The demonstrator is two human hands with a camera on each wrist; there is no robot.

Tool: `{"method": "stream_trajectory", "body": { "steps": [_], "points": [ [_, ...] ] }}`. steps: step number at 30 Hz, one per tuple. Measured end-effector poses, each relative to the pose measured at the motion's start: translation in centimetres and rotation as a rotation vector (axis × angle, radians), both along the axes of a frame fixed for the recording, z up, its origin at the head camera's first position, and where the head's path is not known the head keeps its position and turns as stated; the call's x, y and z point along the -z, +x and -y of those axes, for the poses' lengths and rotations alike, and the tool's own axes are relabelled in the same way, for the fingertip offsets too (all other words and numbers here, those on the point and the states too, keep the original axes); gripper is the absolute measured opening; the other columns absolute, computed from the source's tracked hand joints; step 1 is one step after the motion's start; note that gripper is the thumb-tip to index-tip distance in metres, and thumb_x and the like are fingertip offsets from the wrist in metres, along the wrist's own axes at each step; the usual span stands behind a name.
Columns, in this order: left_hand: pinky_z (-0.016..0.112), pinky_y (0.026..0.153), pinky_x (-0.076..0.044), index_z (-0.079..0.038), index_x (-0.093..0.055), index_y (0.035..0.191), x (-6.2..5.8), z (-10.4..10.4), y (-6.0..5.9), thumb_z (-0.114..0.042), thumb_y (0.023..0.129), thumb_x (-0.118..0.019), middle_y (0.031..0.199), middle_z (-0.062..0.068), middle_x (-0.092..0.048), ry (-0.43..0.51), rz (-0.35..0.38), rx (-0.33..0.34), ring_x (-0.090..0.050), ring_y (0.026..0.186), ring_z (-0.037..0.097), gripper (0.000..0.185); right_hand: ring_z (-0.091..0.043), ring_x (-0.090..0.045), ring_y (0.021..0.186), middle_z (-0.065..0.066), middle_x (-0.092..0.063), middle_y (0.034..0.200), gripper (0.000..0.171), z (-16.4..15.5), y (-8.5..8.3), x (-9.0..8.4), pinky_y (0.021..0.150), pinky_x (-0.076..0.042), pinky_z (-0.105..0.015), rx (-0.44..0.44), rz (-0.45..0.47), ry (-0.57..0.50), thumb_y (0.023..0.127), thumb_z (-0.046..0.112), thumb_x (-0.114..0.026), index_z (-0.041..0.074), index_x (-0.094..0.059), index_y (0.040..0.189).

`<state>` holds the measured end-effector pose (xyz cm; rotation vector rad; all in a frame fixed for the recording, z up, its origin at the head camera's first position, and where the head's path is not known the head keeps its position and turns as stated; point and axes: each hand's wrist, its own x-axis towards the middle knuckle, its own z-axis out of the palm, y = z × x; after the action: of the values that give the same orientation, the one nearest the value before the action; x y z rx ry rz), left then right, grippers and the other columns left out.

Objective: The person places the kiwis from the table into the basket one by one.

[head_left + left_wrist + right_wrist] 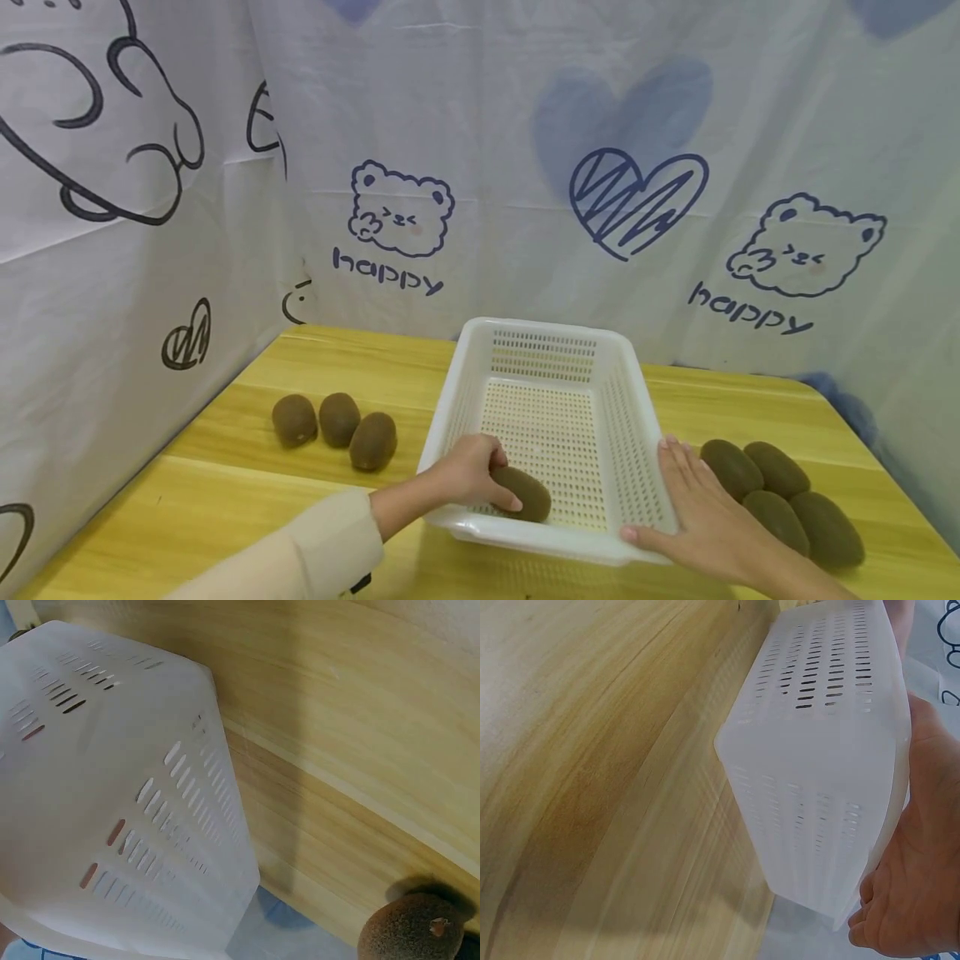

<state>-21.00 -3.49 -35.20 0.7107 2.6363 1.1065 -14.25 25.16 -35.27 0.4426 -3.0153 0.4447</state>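
In the basket (pixel 557 348) | left hand (pixel 468 469) curled round kiwi (pixel 522 492) | right hand (pixel 703 519) flat, fingers spread on rim

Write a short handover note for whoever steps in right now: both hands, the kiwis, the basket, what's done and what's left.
Left hand: holds one kiwi on the floor of the white basket, near its front edge.
Right hand: flat and open against the basket's right side, steadying it.
Done: that one kiwi is in the basket, not yet let go.
Left: three kiwis on the table to the basket's left, four kiwis to its right.
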Motion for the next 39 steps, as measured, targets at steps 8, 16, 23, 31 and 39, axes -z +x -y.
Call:
{"method": "stream_trajectory", "body": {
  "steps": [8, 16, 23, 31, 39],
  "points": [
    [0.019, 0.053, -0.041, 0.003, -0.058, 0.074, -0.3, -0.1, 0.4, -0.010, 0.067, -0.082, 0.066, 0.003, -0.054, -0.122, 0.060, 0.019, -0.047, 0.063, 0.012, 0.027, -0.051, -0.018, 0.135, -0.035, -0.015, 0.148, 0.109, 0.0, -0.1, 0.0, 0.106, -0.022, -0.063, -0.006, 0.006, -0.003, 0.075, 0.058, -0.064, -0.015, -0.017, 0.141],
    [0.041, 0.079, -0.054, 0.014, -0.060, 0.101, -1.1, 0.1, 0.5, -0.009, 0.071, -0.078, 0.096, 0.024, -0.065, -0.129, -0.009, 0.047, -0.062, 0.091, 0.034, 0.042, -0.050, -0.016, 0.136, -0.033, -0.012, 0.149, 0.110, -0.1, -0.1, 0.0, 0.109, -0.019, -0.063, 0.006, 0.039, -0.027, 0.076, 0.058, -0.063, -0.014, -0.014, 0.143],
    [0.042, 0.079, -0.055, 0.008, -0.063, 0.104, -1.6, 1.2, 0.3, -0.007, 0.078, -0.071, 0.105, 0.020, -0.066, 0.096, -0.276, -0.039, -0.062, 0.095, 0.035, 0.031, -0.051, -0.017, 0.136, -0.034, -0.015, 0.149, 0.110, -0.2, -0.1, 0.1, 0.107, -0.020, -0.064, 0.014, 0.036, -0.011, 0.075, 0.060, -0.063, -0.014, -0.016, 0.142],
    [0.036, 0.082, -0.056, 0.004, -0.066, 0.101, -0.2, 4.4, 0.1, -0.002, 0.076, -0.073, 0.107, 0.017, -0.066, 0.328, -0.598, -0.180, -0.063, 0.101, 0.030, 0.027, -0.051, -0.016, 0.136, -0.034, -0.016, 0.148, 0.110, -0.1, -0.2, -0.1, 0.108, -0.018, -0.063, 0.014, 0.036, 0.018, 0.074, 0.061, -0.063, -0.014, -0.018, 0.141],
    [0.039, 0.078, -0.057, 0.007, -0.065, 0.100, 2.3, 7.7, -0.5, 0.002, 0.070, -0.076, 0.105, 0.019, -0.067, 0.333, -0.793, -0.291, -0.065, 0.095, 0.031, 0.032, -0.051, -0.016, 0.136, -0.033, -0.016, 0.149, 0.111, -0.1, -0.2, -0.2, 0.108, -0.018, -0.063, 0.012, 0.030, 0.024, 0.074, 0.060, -0.063, -0.015, -0.018, 0.141]
  ]
}}
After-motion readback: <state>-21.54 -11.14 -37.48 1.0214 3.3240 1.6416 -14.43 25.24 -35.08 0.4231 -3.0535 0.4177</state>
